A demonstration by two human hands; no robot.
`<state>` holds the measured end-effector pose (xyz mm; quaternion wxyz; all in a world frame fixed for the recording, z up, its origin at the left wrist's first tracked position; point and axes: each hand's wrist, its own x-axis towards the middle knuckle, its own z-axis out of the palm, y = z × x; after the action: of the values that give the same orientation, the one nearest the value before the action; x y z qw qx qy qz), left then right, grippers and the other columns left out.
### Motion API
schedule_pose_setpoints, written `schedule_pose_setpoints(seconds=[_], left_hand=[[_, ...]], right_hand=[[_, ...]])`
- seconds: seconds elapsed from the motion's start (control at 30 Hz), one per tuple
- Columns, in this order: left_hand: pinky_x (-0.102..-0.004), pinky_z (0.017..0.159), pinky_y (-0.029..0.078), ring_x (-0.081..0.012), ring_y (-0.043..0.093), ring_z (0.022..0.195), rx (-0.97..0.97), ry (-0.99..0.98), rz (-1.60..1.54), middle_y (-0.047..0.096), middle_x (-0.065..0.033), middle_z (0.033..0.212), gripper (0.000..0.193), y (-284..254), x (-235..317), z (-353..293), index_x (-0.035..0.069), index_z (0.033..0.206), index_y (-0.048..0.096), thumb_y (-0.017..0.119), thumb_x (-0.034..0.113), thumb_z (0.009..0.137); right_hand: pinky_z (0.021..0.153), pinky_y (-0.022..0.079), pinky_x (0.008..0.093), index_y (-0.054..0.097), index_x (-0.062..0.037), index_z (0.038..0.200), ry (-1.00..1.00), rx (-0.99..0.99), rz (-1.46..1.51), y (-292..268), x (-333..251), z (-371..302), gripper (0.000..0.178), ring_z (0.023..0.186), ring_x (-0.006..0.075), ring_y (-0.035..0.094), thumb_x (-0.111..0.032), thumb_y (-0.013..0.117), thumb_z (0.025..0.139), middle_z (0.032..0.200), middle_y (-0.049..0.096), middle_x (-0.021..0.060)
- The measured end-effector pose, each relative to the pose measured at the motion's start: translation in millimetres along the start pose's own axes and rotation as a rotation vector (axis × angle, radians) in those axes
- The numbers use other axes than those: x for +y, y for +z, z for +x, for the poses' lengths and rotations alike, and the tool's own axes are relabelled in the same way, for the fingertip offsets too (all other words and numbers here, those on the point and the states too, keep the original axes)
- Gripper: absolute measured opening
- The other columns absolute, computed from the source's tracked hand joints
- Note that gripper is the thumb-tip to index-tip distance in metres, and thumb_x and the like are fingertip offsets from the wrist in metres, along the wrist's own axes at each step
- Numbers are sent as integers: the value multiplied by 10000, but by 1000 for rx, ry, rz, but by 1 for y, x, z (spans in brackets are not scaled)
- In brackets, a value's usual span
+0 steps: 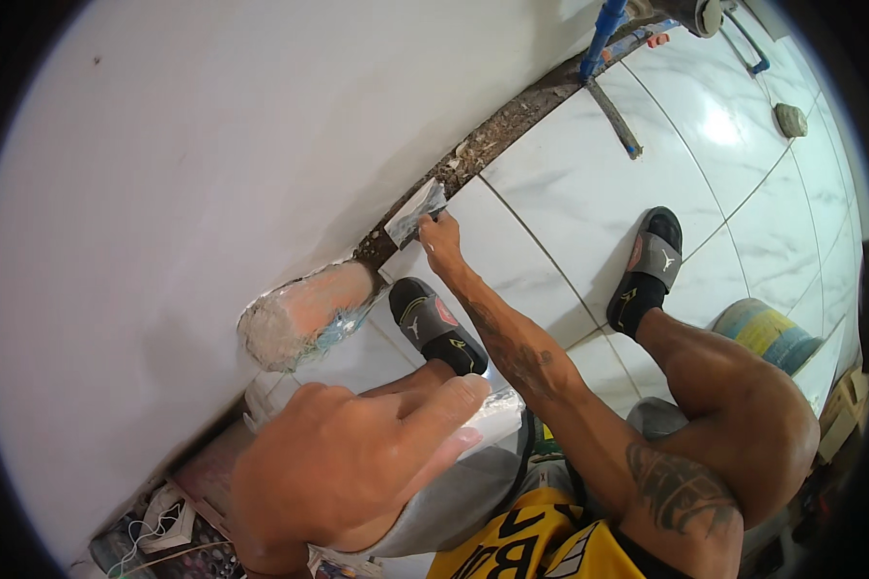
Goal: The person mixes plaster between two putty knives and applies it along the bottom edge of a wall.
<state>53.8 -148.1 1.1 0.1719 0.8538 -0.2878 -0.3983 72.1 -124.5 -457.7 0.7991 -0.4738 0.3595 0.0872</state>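
My right hand [441, 238] reaches out to the foot of the white wall [212, 125], closed around a putty knife [417, 214]. The wide blade is smeared with white paste and lies close to the wall's lower edge, above a rough dirt-filled gap [497, 140]. Large in the foreground, my left hand [348, 454] is closed, its thumb on top. A white, paste-covered thing [499, 415] sticks out past that thumb; its kind is hidden by the hand.
A rough mortar-covered bulge [309, 314] juts from the wall's foot. Beyond my feet in black slides, a blue pipe [603, 34], a short stub [616, 121] and a stone-like lump [790, 121] are on white tiles. A striped bucket [768, 333] stands right; a white cable [150, 531] lies lower left.
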Motion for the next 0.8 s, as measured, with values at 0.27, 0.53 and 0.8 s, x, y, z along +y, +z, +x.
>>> schedule_pose_setpoints(seconds=[0.27,0.53,0.8], left_hand=[[-291,450,472,-219,652,591,122,95,6,704,-80,889,339,12,-19,-21,32,1060,602,723,151,766],[-283,419,475,-211,642,531,168,146,-1,704,-101,930,288,18,-22,-30,-29,984,616,713,154,784],[-332,449,496,-261,629,544,88,62,10,671,-135,913,304,18,-23,-47,40,1084,561,641,206,843]], right_hand=[[715,475,371,556,148,945,34,-19,-253,19,2,-8,345,766,278,603,-156,537,784,806,623,253],[471,394,310,527,70,791,-125,55,-152,19,21,22,173,566,128,491,-101,541,810,678,534,72],[589,504,282,563,93,950,-133,-75,-17,58,-29,-32,222,695,153,579,-104,523,855,835,603,104]])
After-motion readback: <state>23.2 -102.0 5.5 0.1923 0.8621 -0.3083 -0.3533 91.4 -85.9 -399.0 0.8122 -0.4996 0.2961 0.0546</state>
